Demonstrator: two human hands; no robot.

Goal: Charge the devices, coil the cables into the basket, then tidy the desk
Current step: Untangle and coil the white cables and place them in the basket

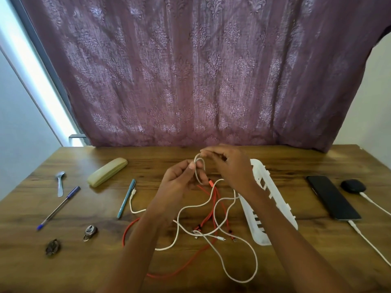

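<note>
My left hand (179, 178) pinches a small loop of white cable (239, 240) above the desk centre, and my right hand (230, 166) grips the same loop from the right. The rest of that white cable trails loose over the wood, tangled with a red cable (127, 231). A white slotted basket (273, 199) lies just right of my right forearm. At the far right a black phone (333, 197) and a dark earbud case (353, 185) each have a white charging lead plugged in.
On the left lie a spoon (60, 182), a blue pen (59, 207), a beige glasses case (108, 171), a teal pen (127, 198), a small padlock (90, 231) and a dark clip (53, 247). A purple curtain (190, 70) hangs behind the desk.
</note>
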